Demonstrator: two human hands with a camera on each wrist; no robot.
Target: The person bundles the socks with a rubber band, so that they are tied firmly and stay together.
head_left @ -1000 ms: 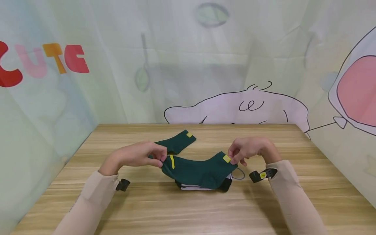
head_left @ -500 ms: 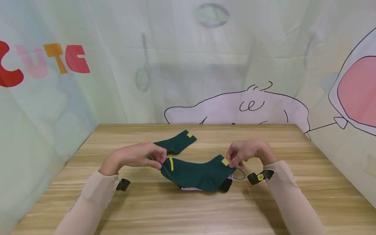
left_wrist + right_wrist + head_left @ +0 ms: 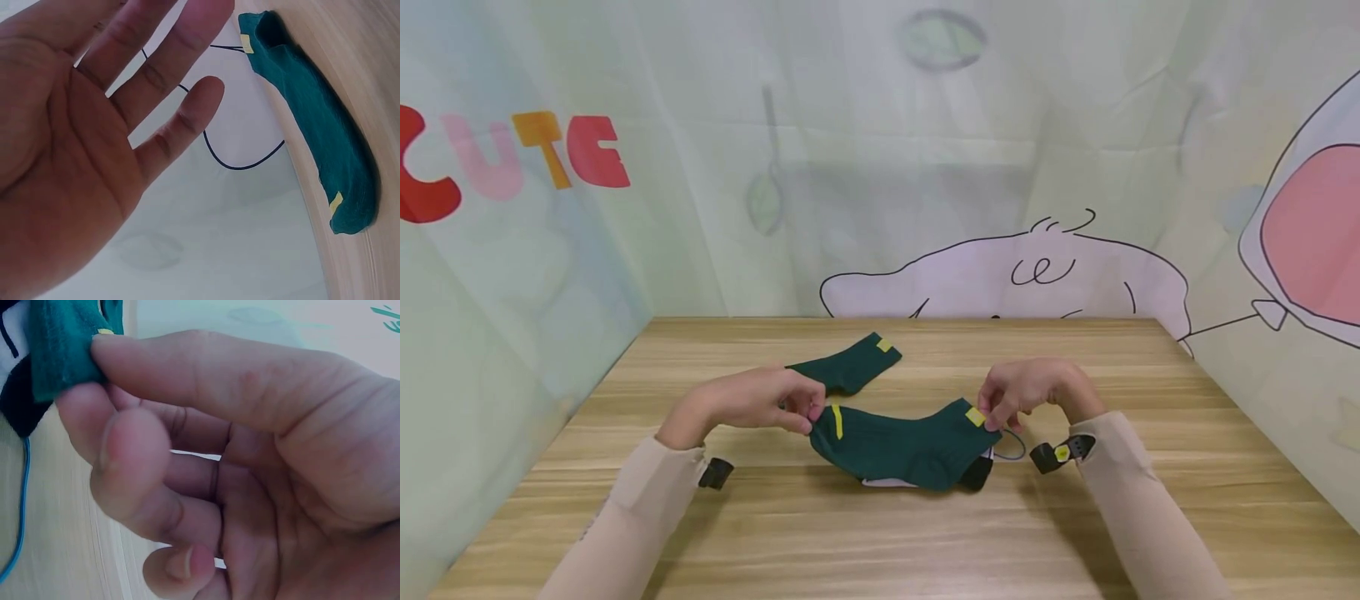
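Note:
A dark green sock (image 3: 895,446) with yellow patches is stretched sideways between the two hands. My left hand (image 3: 763,400) pinches its toe end beside a yellow stripe. At the cuff, near the yellow tab, my right hand (image 3: 1022,392) pinches the edge between thumb and forefinger; the right wrist view shows this grip close up. Under the sock lies a white and black cloth item (image 3: 976,472), mostly covered. A second green sock (image 3: 850,364) lies flat behind, partly hidden by the left hand; the left wrist view shows it whole.
A thin blue cord loop (image 3: 1013,446) sticks out to the right of the covered item. Everything rests on a wood-grain table (image 3: 850,550). A printed curtain (image 3: 880,167) hangs along the table's back and sides.
The held sock has come down lower over the white and black item, covering more of it. My right hand has lowered and shifted slightly left; the left has barely moved.

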